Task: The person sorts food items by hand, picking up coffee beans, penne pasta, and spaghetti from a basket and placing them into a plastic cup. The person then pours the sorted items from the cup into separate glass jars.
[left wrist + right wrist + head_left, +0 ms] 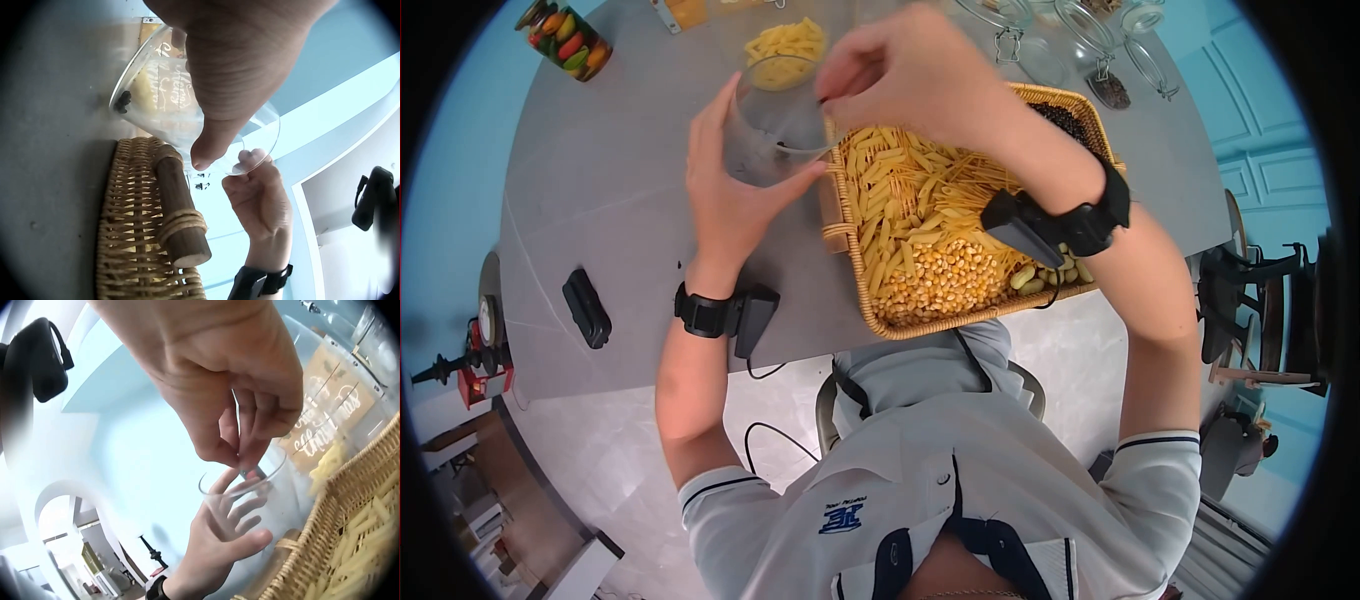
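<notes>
My left hand (735, 190) grips a clear glass (785, 125), thumb on the near side and fingers round the far side. A few dark pieces (124, 101) lie at the bottom of this glass. Over its rim, the right hand (915, 75) pinches thumb and fingertips together, with a small dark piece at the tips; I cannot tell exactly what it is. Just right of the glass stands a wicker basket (855, 255) with wooden handles, holding penne (880, 190), thin pasta sticks, corn kernels (945, 280), peanuts (1030, 280) and black beans (1060, 122).
Behind the glass is a clear container of penne (785, 42). Several clip-top glass jars (1090, 25) stand at the back right. A jar of colourful vegetables (570, 42) stands back left, and a black case (587, 308) lies front left on the grey table (620, 200).
</notes>
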Motion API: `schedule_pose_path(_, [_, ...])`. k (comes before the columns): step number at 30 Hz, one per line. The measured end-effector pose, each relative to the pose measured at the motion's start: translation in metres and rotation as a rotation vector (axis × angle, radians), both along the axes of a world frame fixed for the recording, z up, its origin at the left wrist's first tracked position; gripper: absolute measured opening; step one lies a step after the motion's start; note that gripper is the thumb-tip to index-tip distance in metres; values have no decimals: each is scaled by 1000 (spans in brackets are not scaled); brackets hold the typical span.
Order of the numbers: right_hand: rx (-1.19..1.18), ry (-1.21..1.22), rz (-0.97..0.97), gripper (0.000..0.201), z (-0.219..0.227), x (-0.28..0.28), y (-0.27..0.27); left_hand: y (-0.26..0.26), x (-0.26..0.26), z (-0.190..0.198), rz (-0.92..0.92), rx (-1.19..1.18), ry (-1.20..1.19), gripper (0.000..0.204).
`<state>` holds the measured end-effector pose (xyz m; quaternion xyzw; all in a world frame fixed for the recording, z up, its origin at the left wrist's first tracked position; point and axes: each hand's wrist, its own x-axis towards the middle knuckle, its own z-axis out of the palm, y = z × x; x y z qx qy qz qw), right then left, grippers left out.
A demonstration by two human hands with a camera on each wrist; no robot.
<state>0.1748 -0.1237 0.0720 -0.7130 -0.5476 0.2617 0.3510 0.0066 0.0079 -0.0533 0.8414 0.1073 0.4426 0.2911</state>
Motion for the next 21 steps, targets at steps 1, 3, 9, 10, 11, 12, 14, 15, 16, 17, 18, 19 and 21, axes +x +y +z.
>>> schedule_pose_path(1, [67,12,11,33,-10,-5,4,0,0,0,-3,-2,0,97])
schedule_pose_path(3, [292,-94,61,25,-38,-3,11,0,1,0,-10,-10,-2,97])
schedule_pose_path(9, [74,-168,28,14,-30,21,-39,1,0,-4,-3,7,-10,98])
schedule_pose_path(10, [-16,-195,46,15,-32,25,-48,2,0,-5,-1,4,-9,98])
schedule_pose_path(11, [-10,-287,128,16,-40,28,-56,2,1,-6,2,2,-10,97])
schedule_pose_path(12, [-4,-377,209,17,-53,29,-63,2,1,-7,4,0,-8,97])
schedule_pose_path(14, [-18,-444,310,20,-71,25,-70,2,0,-5,3,0,-6,97])
schedule_pose_path(15, [-38,-422,329,21,-75,19,-71,2,0,-5,3,2,-5,97])
schedule_pose_path(16, [-58,-400,346,23,-80,14,-72,2,1,-4,6,5,-2,97])
schedule_pose_path(17, [-82,-390,327,23,-84,10,-72,2,1,-4,9,7,2,97])
schedule_pose_path(18, [-98,-408,315,22,-83,6,-72,2,0,-5,13,8,6,97])
schedule_pose_path(19, [-116,-424,303,22,-84,3,-72,2,0,-4,15,5,9,97])
schedule_pose_path(21, [-154,-445,292,21,-83,1,-70,2,0,-5,19,-3,15,97])
